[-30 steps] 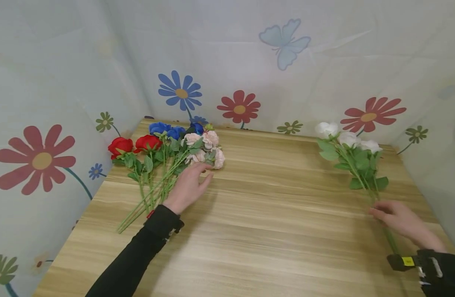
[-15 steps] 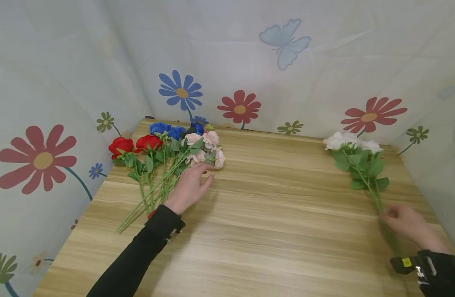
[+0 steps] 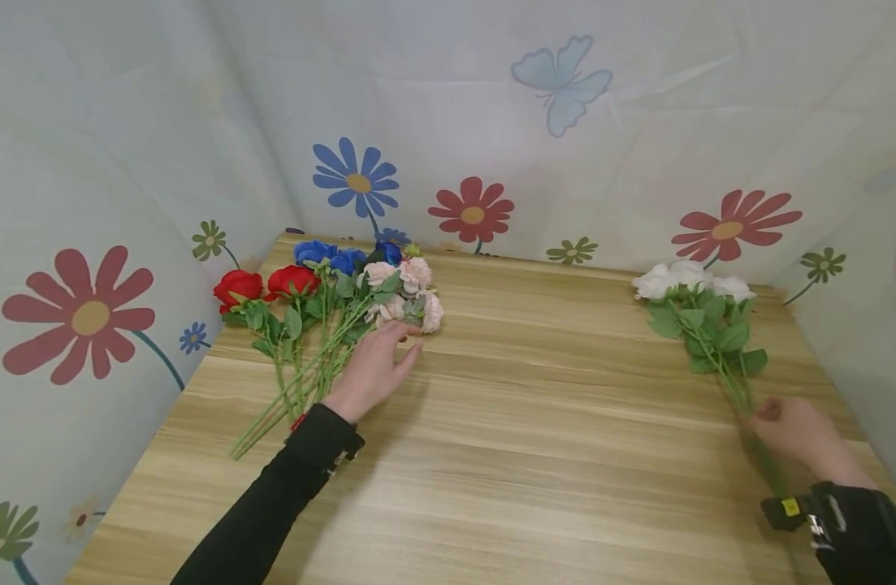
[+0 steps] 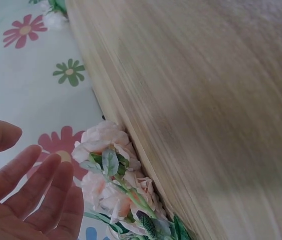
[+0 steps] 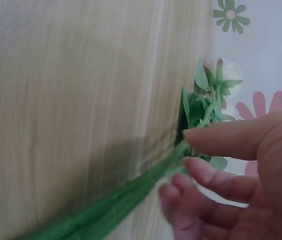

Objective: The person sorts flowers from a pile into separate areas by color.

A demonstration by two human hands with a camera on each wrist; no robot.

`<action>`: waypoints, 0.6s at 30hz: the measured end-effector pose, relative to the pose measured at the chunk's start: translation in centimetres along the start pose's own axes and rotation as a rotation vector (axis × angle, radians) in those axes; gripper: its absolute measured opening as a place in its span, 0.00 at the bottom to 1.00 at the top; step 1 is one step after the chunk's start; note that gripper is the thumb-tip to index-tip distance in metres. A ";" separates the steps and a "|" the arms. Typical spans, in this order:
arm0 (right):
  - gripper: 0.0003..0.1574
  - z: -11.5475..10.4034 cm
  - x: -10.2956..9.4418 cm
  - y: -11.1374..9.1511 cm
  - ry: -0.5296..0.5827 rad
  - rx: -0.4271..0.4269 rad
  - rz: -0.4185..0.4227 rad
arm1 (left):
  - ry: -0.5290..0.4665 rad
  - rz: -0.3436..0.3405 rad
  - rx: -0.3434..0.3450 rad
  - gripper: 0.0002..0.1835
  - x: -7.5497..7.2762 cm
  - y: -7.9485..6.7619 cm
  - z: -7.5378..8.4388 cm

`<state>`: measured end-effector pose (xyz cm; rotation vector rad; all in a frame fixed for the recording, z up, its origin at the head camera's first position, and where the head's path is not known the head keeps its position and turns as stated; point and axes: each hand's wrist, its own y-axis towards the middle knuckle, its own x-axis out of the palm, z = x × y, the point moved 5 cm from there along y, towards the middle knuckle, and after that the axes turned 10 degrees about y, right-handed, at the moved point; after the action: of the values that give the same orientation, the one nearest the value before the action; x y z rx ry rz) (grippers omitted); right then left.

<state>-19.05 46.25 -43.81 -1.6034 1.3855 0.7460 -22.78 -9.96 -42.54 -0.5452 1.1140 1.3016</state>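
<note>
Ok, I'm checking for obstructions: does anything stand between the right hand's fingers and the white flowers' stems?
Nothing visible does: the fingers are at the stems, though contact is unclear, and the leaves lie farther up, toward the blooms.

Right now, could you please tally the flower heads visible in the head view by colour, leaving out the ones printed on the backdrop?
Red flower heads: 2
Blue flower heads: 3
Pale pink flower heads: 4
White flower heads: 3
Total visible: 12
</note>
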 end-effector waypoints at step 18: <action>0.55 0.1 0.9 2.8 0.061 0.101 0.045 | 0.004 -0.005 0.003 0.16 0.0 -0.2 0.0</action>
<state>-21.57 45.89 -45.20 -1.5319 1.4840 0.6483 -22.62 -10.00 -42.58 -0.5481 1.1167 1.2944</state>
